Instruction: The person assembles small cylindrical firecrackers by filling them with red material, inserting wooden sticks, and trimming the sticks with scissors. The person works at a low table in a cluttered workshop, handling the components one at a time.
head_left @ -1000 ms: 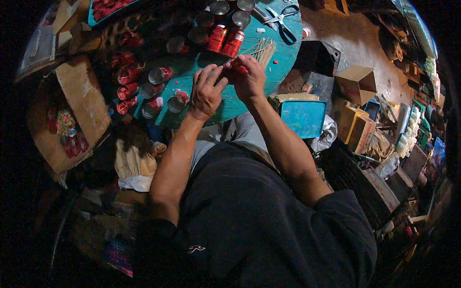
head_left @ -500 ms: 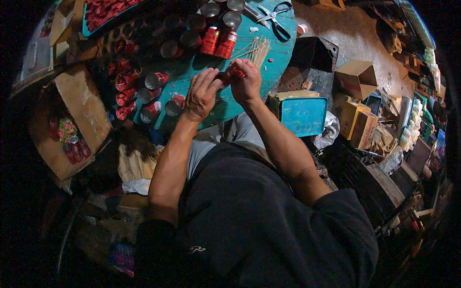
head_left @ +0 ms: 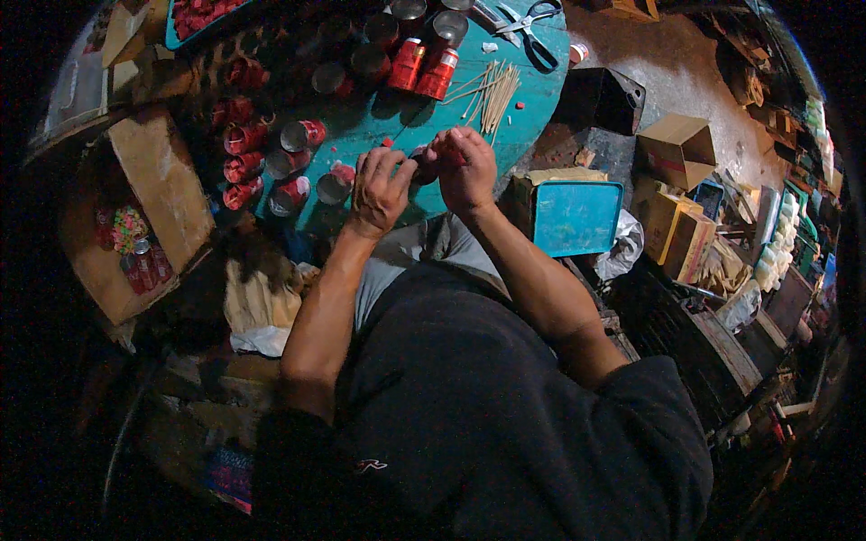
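My left hand (head_left: 379,191) and my right hand (head_left: 467,169) meet over the near edge of a turquoise table (head_left: 532,117), fingers bent inward. A small dark red piece (head_left: 454,159) shows in the curl of my right fingers; its kind is unclear. My left fingertips are pinched close to it, and what they hold is hidden. Beyond my hands stand two red cans (head_left: 437,76). Thin wooden sticks (head_left: 494,101) lie in a loose pile past my right hand. Cut-open red cans (head_left: 333,187) stand and lie left of my left hand. A red scrap (head_left: 387,142) lies just past its fingers.
Black-handled scissors (head_left: 530,34) lie at the table's far right. A blue tray (head_left: 577,219) sits right of my right forearm, with an open cardboard box (head_left: 677,149) beyond. At left, another carton (head_left: 167,194) holds red cans and flowers. A tray of red pieces (head_left: 170,34) is far left.
My right hand has turned slightly and dropped a little nearer to me, hiding more of the red piece. A red scrap now shows beyond my left fingers. The whole view has shifted slightly.
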`<state>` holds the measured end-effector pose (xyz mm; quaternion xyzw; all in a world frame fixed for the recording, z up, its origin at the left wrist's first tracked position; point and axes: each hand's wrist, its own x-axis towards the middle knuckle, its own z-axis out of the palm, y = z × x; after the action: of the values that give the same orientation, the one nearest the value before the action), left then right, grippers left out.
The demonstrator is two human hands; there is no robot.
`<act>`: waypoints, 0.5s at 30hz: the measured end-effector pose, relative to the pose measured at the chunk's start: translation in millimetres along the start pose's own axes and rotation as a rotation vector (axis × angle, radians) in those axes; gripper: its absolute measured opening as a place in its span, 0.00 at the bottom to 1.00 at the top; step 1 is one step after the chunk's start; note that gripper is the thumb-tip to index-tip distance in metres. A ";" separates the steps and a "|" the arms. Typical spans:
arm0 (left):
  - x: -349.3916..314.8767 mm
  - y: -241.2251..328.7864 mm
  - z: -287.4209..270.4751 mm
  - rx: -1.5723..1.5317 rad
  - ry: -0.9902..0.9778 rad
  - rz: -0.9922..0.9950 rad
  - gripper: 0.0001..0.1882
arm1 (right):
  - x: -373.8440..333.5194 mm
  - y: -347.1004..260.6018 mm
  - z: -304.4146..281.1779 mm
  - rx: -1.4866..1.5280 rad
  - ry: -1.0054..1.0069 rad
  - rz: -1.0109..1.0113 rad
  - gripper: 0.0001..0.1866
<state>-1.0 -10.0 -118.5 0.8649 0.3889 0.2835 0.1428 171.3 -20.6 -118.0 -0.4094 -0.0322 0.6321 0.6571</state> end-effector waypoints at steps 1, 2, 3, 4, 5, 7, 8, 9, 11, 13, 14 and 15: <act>0.1 1.4 0.8 -0.021 0.020 -0.023 0.13 | -2.6 -0.2 -0.2 0.020 -0.027 -0.009 0.10; 0.3 3.0 1.9 -0.042 0.040 -0.046 0.14 | -5.8 0.1 -0.6 0.042 -0.051 -0.021 0.10; 0.3 4.5 3.3 -0.056 0.031 -0.087 0.13 | -7.9 1.2 -0.5 0.064 -0.063 -0.025 0.10; 1.0 5.1 4.8 -0.069 0.022 -0.126 0.12 | -10.3 0.5 -1.8 0.044 -0.086 -0.037 0.11; 1.3 6.1 6.5 -0.086 0.019 -0.158 0.11 | -11.8 0.8 -2.5 0.024 -0.099 -0.042 0.11; 2.7 8.0 10.3 -0.081 -0.033 -0.237 0.10 | -13.4 1.4 -3.6 0.000 -0.104 -0.060 0.11; 2.6 9.8 11.7 -0.077 -0.058 -0.282 0.10 | -12.8 2.7 -3.3 -0.003 -0.099 -0.070 0.11; 2.3 12.2 13.0 -0.092 -0.055 -0.303 0.10 | -12.8 3.3 -3.6 -0.011 -0.067 -0.077 0.11; 0.0 19.1 14.6 -0.117 -0.051 -0.353 0.08 | -12.1 5.4 -3.2 0.001 -0.061 -0.081 0.12; -1.2 24.0 17.2 -0.123 0.027 -0.332 0.07 | -12.0 6.1 -3.2 -0.032 -0.064 -0.073 0.13; -1.4 25.1 18.5 -0.126 0.070 -0.319 0.07 | -12.7 5.8 -3.5 -0.069 -0.082 -0.063 0.14; -1.8 25.8 19.8 -0.100 0.061 -0.316 0.06 | -12.8 5.2 -3.6 -0.098 -0.092 -0.065 0.15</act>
<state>25.2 -28.8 -123.0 0.7757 0.5097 0.3027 0.2165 166.6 -34.1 -117.3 -0.4104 -0.1063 0.6262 0.6543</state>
